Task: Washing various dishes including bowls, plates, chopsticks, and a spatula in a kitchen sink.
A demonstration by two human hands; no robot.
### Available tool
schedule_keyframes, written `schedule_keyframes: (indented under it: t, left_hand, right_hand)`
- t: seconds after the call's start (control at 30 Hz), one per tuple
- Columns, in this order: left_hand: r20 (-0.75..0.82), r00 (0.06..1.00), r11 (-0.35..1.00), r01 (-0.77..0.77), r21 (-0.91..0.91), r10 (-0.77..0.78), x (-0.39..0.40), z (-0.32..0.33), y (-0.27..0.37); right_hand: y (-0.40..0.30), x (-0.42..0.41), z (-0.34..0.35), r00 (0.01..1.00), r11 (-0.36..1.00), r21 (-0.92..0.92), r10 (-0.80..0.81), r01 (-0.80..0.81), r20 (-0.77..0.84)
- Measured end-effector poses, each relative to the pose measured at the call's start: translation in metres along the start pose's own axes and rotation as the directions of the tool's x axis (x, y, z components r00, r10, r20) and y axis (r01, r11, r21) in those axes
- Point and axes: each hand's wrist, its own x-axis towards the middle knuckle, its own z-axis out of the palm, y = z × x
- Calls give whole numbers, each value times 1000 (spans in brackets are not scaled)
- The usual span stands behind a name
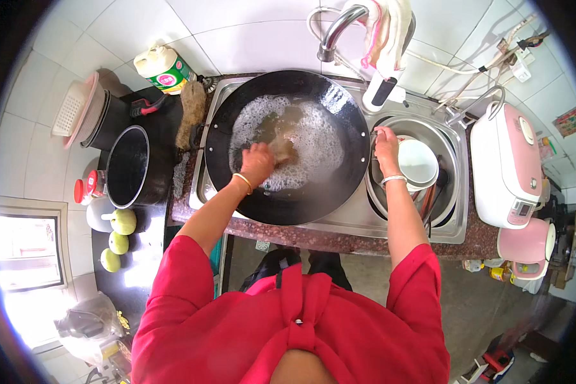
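Note:
A large black wok with foamy, brownish water in it rests over the left part of the steel sink. My left hand is inside the wok at the water, its fingers bent over a blurred brownish scrubber that lies partly in the foam. On the wok's right side, my right hand is closed around the handle at the rim; the fingers hide most of that handle. Just right of this hand, a white bowl sits among other dishes in a round steel basin.
A chrome faucet with a cloth overhangs the wok's back edge. Left stand a detergent jug, a brown fibrous scrubber, a black pot and several green gourds. A pink-white rice cooker is right of the sink.

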Motion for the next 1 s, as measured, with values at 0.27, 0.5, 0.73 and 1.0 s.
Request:
schedule_keyframes:
  t: [0.27, 0.5, 0.73, 1.0]
  left_hand:
    - [38, 982, 982, -186, -15, 187, -29, -10, 11]
    - [32, 923, 921, -380, -89, 384, -66, -26, 28]
    - [-110, 858, 610, -441, -658, 502, -74, -22, 66]
    - [-130, 757, 498, -538, -680, 641, -33, -14, 89]
  right_hand:
    - [-4, -3, -2, 999, 999, 29, 46, -46, -2]
    - [-12, -5, 0, 999, 998, 39, 50, -50, 1]
    - [-11, -6, 0, 998, 995, 84, 57, -56, -11]
    - [-18, -10, 0, 983, 949, 259, 183, -181, 20]
